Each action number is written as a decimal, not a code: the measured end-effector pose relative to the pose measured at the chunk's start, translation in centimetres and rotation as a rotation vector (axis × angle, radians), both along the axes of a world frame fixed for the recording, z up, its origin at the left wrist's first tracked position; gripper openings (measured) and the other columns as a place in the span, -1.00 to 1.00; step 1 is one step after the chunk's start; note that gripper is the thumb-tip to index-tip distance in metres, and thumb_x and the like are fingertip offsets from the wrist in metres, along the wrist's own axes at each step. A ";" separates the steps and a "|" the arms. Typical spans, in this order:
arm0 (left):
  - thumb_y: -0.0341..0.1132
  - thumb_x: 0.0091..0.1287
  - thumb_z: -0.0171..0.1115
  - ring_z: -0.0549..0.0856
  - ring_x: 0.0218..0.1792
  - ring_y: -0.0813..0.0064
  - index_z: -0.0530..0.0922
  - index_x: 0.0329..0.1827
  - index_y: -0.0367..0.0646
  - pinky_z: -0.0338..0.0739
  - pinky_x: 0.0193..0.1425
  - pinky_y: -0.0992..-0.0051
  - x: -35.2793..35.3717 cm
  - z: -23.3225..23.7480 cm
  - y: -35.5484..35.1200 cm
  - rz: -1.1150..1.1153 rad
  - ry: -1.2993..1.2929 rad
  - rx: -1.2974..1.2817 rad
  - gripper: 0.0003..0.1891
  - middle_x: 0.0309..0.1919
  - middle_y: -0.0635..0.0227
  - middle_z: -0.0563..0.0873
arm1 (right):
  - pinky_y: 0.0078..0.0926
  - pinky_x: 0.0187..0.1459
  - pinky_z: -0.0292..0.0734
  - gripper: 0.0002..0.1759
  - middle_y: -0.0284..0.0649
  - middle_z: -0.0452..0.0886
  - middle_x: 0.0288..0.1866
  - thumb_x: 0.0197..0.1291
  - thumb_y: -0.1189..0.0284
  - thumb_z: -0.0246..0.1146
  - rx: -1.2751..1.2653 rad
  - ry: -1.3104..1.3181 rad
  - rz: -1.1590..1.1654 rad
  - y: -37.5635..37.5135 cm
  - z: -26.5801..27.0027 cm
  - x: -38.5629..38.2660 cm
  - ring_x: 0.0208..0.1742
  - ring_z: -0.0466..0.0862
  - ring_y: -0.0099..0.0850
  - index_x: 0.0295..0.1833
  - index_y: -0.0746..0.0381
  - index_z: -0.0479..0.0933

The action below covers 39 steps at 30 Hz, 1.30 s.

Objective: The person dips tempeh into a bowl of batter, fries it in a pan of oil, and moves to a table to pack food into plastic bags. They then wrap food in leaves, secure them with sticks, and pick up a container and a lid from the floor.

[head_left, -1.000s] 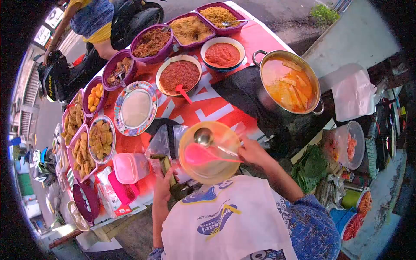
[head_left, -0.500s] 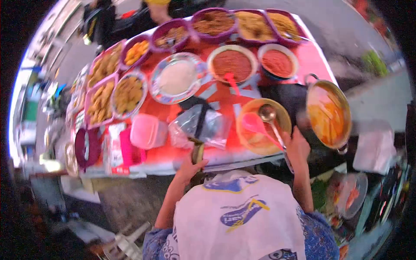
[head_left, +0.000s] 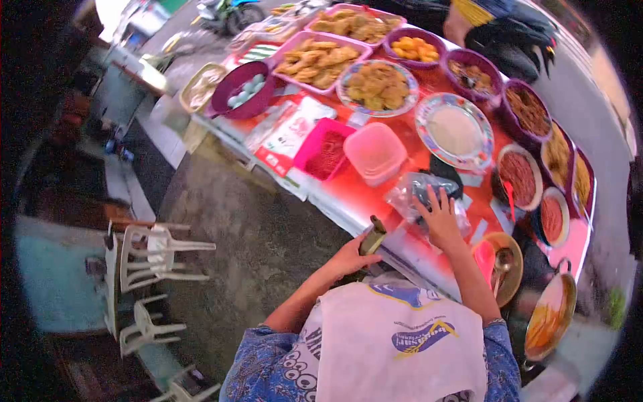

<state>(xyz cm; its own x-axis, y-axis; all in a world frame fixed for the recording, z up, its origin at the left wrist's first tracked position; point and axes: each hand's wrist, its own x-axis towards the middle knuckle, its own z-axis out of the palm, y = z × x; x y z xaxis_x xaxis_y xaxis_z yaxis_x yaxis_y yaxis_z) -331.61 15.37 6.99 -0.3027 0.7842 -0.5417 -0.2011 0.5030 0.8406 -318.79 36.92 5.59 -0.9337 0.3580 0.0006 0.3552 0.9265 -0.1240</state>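
My left hand (head_left: 351, 256) is closed around a green-brown leaf-wrapped roll (head_left: 373, 236), held upright just off the table's front edge. Fingers spread, my right hand (head_left: 442, 218) reaches over a clear plastic bag (head_left: 407, 195) with something dark in or behind it, and its fingertips appear to touch it. A lidded pink plastic box (head_left: 376, 149) stands left of the bag. To the right is a yellowish bowl (head_left: 514, 281) holding a metal ladle (head_left: 502, 260) and a pink plastic ladle (head_left: 483, 258); my forearm passes close by.
Fried snacks fill a pink tray (head_left: 320, 63); a floral plate (head_left: 454, 130) holds something pale. A purple bowl (head_left: 242, 90) contains pale bluish eggs. At right stands a pot (head_left: 550, 315) of orange broth. White plastic chairs (head_left: 151, 258) are at left. A person's leg (head_left: 457, 27) shows behind the table.
The view has swung left. My right hand has let go of the ladle in the bowl and moved over to the plastic bag. My left hand still holds the leaf-wrapped roll.
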 end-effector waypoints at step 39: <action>-0.36 0.11 0.28 0.51 -0.40 0.62 0.20 0.22 -0.21 0.44 -0.33 0.62 -12.2 -0.8 -2.8 0.304 0.031 0.050 -0.38 -0.35 0.43 0.54 | -0.10 0.20 0.10 -0.29 0.04 0.26 0.17 -0.16 0.11 0.30 -0.206 0.299 -0.201 -3.4 8.5 -12.2 0.21 0.22 -0.03 0.14 0.19 0.33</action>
